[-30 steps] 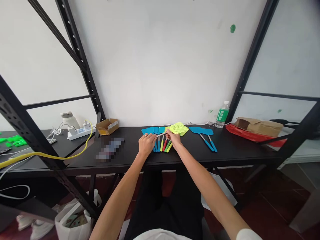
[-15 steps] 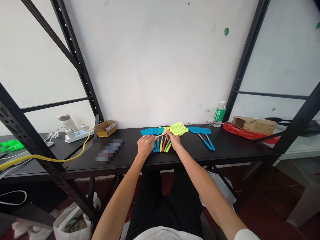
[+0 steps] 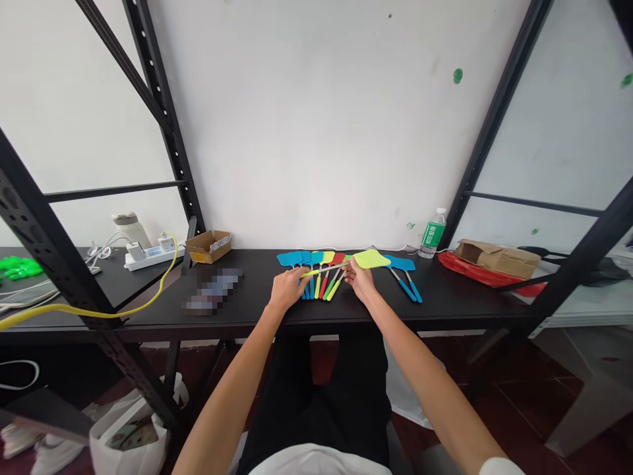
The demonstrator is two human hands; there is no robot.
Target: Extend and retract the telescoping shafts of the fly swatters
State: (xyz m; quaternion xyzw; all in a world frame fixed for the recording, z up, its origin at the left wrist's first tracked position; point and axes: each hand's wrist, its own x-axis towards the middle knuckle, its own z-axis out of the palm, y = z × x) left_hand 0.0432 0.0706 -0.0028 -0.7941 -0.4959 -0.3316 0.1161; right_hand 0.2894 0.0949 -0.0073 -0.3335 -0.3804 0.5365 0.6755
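Note:
A yellow-green fly swatter (image 3: 372, 259) is held sideways over the table between my two hands. My left hand (image 3: 287, 288) is closed around its handle end, at the left. My right hand (image 3: 359, 279) pinches the thin metal shaft close to the mesh head, which points right. Underneath lie several more swatters in a fanned row, with blue handles (image 3: 306, 290), a red handle (image 3: 324, 285) and yellow and green ones. My hands and the held swatter cover parts of that row. Two blue swatters (image 3: 401, 264) lie apart, right of my right hand.
A black table (image 3: 262, 290) runs along the white wall. An open cardboard box (image 3: 210, 247) and a blurred-out item (image 3: 215, 290) are at left, beside a power strip (image 3: 154, 256) and yellow cable (image 3: 161, 284). A water bottle (image 3: 432, 235) and brown package (image 3: 494, 258) stand at right.
My right hand has moved right, away from my left hand, with the swatter head. More shaft and the yellow handle now show between my hands. The view has shifted slightly.

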